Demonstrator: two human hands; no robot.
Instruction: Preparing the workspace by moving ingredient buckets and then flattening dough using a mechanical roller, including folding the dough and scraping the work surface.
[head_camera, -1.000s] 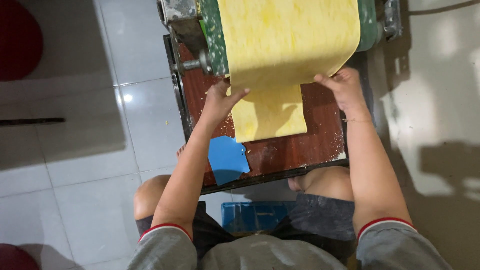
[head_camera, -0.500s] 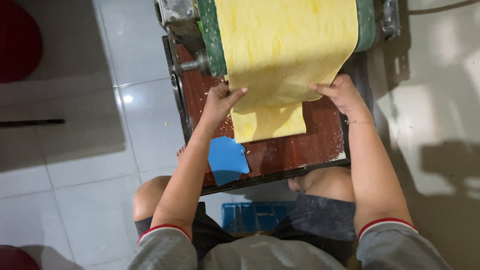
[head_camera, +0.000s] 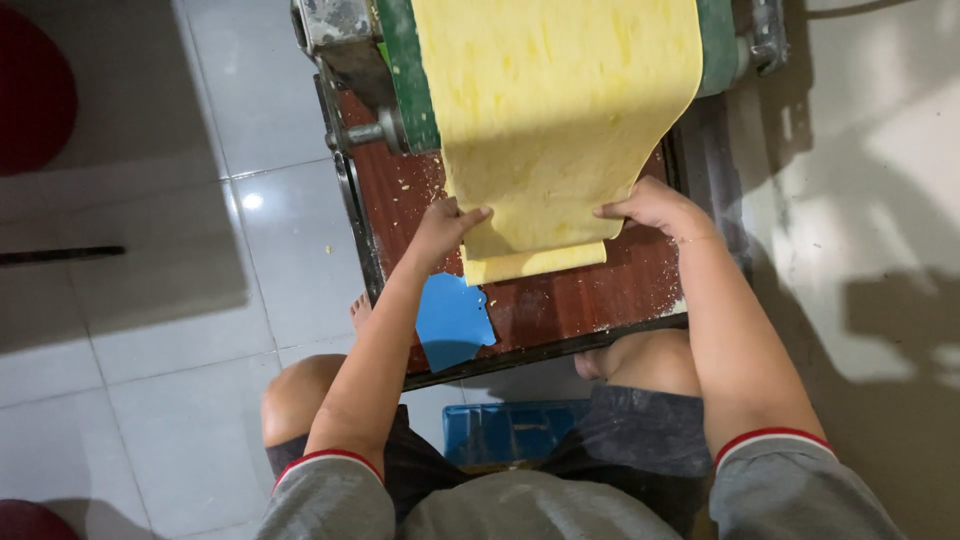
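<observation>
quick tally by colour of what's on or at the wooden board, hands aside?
Yellow: 1, dough sheet
Blue: 1, flat scraper
Green: 1, machine roller frame
Total: 3

Both arms are extended forward over the near part of the bench, elbows slightly bent. The left hand (head_camera: 440, 228) is held palm down, fingers spread toward the right. The right hand (head_camera: 650, 208) is held palm down, fingers directed left, wrist bent.

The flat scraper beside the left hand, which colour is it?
Blue scraper, clearest in the head view.
</observation>
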